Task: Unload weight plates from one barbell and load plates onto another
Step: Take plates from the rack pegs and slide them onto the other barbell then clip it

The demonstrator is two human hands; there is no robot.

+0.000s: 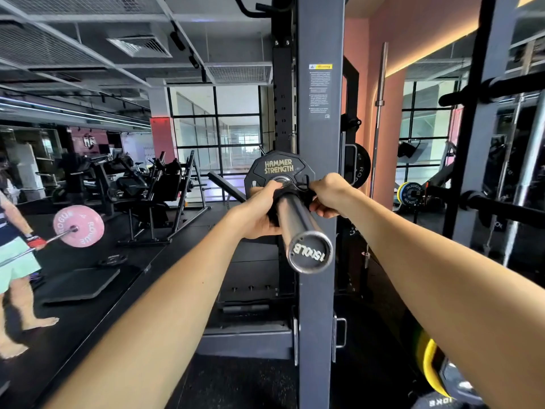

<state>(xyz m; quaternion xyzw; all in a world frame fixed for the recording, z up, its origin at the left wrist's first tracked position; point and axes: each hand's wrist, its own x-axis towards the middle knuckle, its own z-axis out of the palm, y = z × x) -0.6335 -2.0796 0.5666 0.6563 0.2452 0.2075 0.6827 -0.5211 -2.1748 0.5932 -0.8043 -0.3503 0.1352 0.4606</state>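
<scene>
Far left: another person [14,246] stands on the black floor holding a barbell with a pink Rogue plate [78,226] on its near end. Behind that, dark machines [141,187] and a window wall.

Centre-left: left hand [259,212] wraps the black collar [283,192] from the left side, fingers curled under and around it, thumb up against the collar's top edge.

Centre: barbell sleeve [300,228] points straight at the camera, end cap reading 1500LB. The collar sits on the sleeve just beside the black Hammer Strength plate [278,171], which is the only plate visible on this sleeve. Plate is behind both hands; collar is between the hands; the free sleeve end is nearer the camera than either hand. Whether the collar actually touches the plate face: cannot tell, hands cover the gap.

Centre-right: right hand [330,194] comes in from the right, fingers curled, pinching the collar's lever end. Looks like a clamp lever, but it is mostly hidden.

Behind: grey rack upright [320,128] with a warning sticker.

Right: a bare bar [379,113] stored upright, a black Rogue plate [358,169] on a rack peg, a blue and yellow plate stack [408,193] further back, and a yellow-rimmed plate [429,364] low at bottom right.
</scene>
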